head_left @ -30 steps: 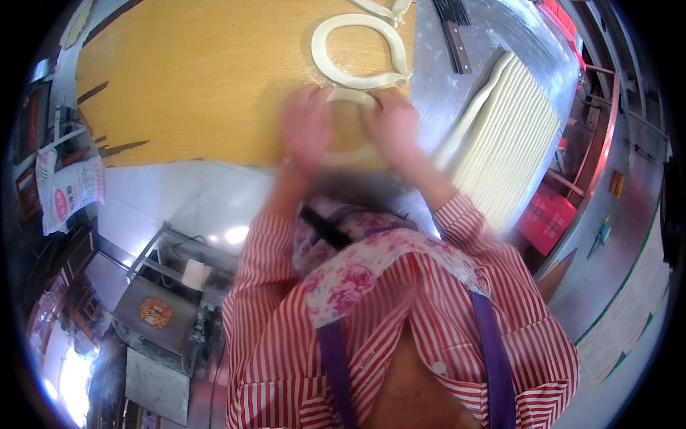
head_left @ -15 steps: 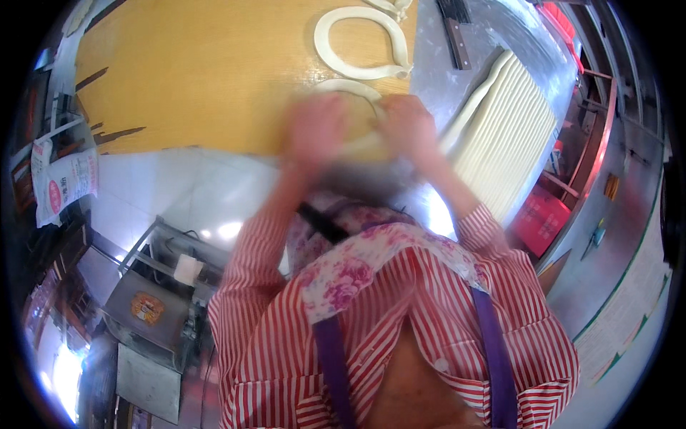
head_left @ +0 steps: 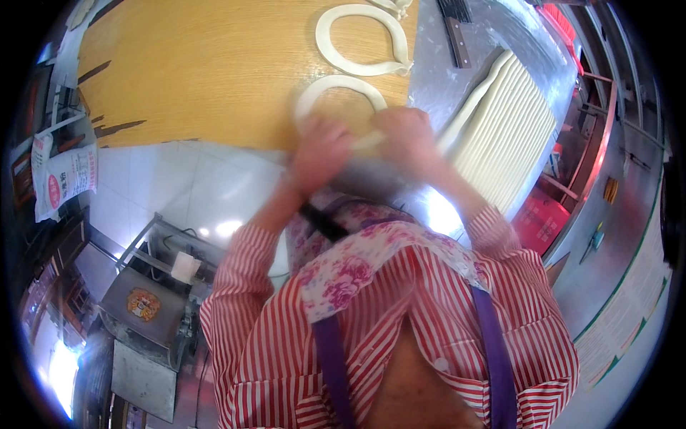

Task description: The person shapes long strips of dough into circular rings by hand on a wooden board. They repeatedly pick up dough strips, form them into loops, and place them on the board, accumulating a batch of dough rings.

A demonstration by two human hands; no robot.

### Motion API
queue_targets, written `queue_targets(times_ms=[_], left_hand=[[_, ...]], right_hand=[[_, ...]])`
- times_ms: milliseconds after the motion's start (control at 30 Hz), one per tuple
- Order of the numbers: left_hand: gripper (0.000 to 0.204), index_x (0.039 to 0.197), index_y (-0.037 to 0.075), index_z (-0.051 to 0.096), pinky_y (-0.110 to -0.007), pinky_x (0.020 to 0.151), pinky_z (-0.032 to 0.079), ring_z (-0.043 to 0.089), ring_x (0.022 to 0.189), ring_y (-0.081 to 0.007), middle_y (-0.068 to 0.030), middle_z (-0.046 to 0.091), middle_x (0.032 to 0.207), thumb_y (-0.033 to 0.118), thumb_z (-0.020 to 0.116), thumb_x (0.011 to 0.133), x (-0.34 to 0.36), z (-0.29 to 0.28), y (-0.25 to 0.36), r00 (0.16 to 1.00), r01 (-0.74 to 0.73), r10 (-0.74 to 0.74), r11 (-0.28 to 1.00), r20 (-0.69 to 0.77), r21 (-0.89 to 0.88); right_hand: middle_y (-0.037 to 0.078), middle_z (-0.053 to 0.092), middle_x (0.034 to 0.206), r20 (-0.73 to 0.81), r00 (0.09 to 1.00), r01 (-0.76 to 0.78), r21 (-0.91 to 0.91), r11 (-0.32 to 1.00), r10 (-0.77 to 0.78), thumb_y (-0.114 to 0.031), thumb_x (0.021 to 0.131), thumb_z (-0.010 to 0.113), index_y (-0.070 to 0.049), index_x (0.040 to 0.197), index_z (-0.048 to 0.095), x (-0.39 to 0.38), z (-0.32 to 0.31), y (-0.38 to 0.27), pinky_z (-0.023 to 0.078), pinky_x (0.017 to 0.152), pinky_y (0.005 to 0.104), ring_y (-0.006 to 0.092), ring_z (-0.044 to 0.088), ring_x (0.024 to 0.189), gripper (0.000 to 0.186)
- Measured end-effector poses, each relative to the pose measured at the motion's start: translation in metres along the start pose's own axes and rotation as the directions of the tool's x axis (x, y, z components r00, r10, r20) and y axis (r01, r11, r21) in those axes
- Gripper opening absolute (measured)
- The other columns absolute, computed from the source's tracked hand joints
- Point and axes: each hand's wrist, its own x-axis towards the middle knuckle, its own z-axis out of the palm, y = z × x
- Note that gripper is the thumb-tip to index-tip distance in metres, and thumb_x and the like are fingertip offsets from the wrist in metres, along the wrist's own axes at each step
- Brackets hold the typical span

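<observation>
A pale dough strip point(head_left: 341, 81) lies curved into a ring near the front edge of the yellow wooden board point(head_left: 193, 71). My left hand point(head_left: 323, 149) is closed on the ring's near left side, its fingers curled over the dough. On the near right, my right hand point(head_left: 409, 137), somewhat blurred, has its fingers bent and pressed together on the same strip. The dough under the fingers is partly hidden. Just beyond lies another dough ring point(head_left: 325, 39), its ends joined at the right.
Right of the board, several long dough strips point(head_left: 504, 129) lie side by side on the metal tabletop point(head_left: 429, 61). A dark-handled blade point(head_left: 457, 43) rests at the far right. A red box point(head_left: 541, 222) stands below the table, and a grey machine point(head_left: 143, 304) at the lower left.
My left hand has moved slightly right and nearer to me, uncovering the ring's left side. My right hand has shifted a little nearer to me. The ring looks rounder.
</observation>
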Motion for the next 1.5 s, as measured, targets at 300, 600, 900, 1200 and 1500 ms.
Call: queue_targets(times_ms=[300, 600, 900, 1200, 1500], left_hand=[[0.036, 0.117, 0.007, 0.068, -0.045, 0.096, 0.040, 0.057, 0.106, -0.0300, -0.0106, 0.063, 0.111, 0.015, 0.070, 0.082, 0.009, 0.047, 0.024, 0.980, 0.148, -0.163, 0.980, -0.111, -0.133], [0.052, 0.133, 0.012, 0.063, -0.048, 0.098, 0.039, 0.054, 0.113, -0.0317, -0.0125, 0.057, 0.120, 0.011, 0.069, 0.082, 0.022, 0.041, 0.052, 0.974, 0.058, -0.065, 0.998, -0.219, -0.040], [0.048, 0.135, 0.017, 0.063, -0.057, 0.108, 0.031, 0.048, 0.123, -0.0339, -0.0138, 0.052, 0.127, 0.012, 0.060, 0.087, 0.029, 0.047, 0.066, 0.979, 0.160, -0.147, 0.984, -0.141, 0.084], [0.047, 0.134, 0.019, 0.064, -0.060, 0.112, 0.028, 0.047, 0.125, -0.0341, -0.0143, 0.052, 0.129, 0.009, 0.058, 0.089, 0.029, 0.049, 0.066, 0.978, 0.186, -0.175, 0.978, -0.117, 0.091], [0.043, 0.130, 0.015, 0.067, -0.052, 0.102, 0.036, 0.052, 0.114, -0.0344, -0.0149, 0.055, 0.125, 0.009, 0.059, 0.088, 0.020, 0.055, 0.064, 0.965, 0.190, -0.196, 0.981, -0.174, -0.051]], right_hand=[[0.011, 0.065, 0.104, -0.023, 0.979, -0.203, -0.064, 0.977, 0.202, -0.021, 0.078, 0.078, -0.005, 0.110, 0.066, -0.012, -0.008, 0.001, 0.046, 0.085, 0.0428, 0.0315, 0.062, 0.099, 0.037], [0.013, 0.063, 0.093, -0.030, 0.982, -0.186, 0.011, 0.983, 0.186, -0.014, 0.079, 0.075, -0.004, 0.101, 0.067, -0.013, 0.000, 0.009, 0.048, 0.080, 0.0448, 0.0336, 0.062, 0.088, 0.026], [0.015, 0.063, 0.087, -0.066, 0.936, -0.331, 0.173, 0.928, 0.346, -0.010, 0.077, 0.076, -0.002, 0.096, 0.068, -0.015, 0.008, 0.012, 0.051, 0.074, 0.0443, 0.0353, 0.063, 0.080, 0.023], [0.016, 0.064, 0.091, -0.066, 0.951, -0.287, 0.166, 0.943, 0.301, -0.008, 0.076, 0.074, -0.001, 0.095, 0.067, -0.016, 0.006, 0.011, 0.051, 0.078, 0.0449, 0.0377, 0.063, 0.086, 0.021], [0.017, 0.063, 0.092, 0.001, 0.987, -0.159, 0.068, 0.985, 0.160, -0.007, 0.075, 0.072, -0.001, 0.097, 0.067, -0.016, -0.003, 0.011, 0.049, 0.080, 0.0472, 0.0387, 0.060, 0.088, 0.023]])
